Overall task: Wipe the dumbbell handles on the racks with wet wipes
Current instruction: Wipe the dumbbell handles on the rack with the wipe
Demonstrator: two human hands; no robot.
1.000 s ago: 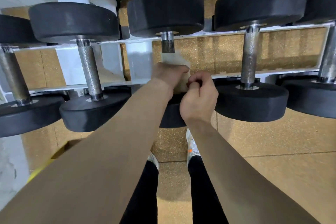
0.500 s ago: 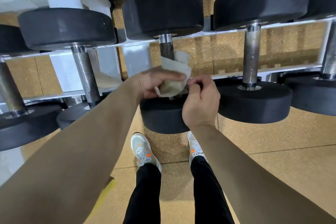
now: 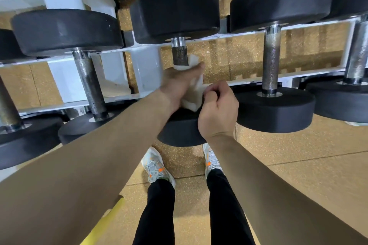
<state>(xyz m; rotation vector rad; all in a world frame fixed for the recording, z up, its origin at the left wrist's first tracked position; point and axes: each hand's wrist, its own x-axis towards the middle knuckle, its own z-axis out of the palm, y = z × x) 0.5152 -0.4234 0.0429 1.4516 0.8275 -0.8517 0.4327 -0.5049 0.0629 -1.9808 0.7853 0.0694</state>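
A white wet wipe (image 3: 194, 93) is wrapped round the lower part of the middle dumbbell's knurled handle (image 3: 179, 54). My left hand (image 3: 179, 82) grips the wipe around that handle. My right hand (image 3: 218, 109) sits at the near end of the handle, above the dumbbell's near black head (image 3: 179, 131), with its fingers curled and pinching the wipe's lower edge. The handle's upper part shows bare; the rest is hidden under wipe and hands.
Black dumbbells with steel handles lie side by side on the white rack (image 3: 247, 35): one to the left (image 3: 89, 83), one to the right (image 3: 271, 61), more at both edges. My shoes (image 3: 154, 165) stand on the tan cork floor below. A yellow object (image 3: 107, 219) shows at lower left.
My left hand has slid the wipe up and down the middle handle; more of the wipe now bunches between my hands. The camera has shifted slightly.
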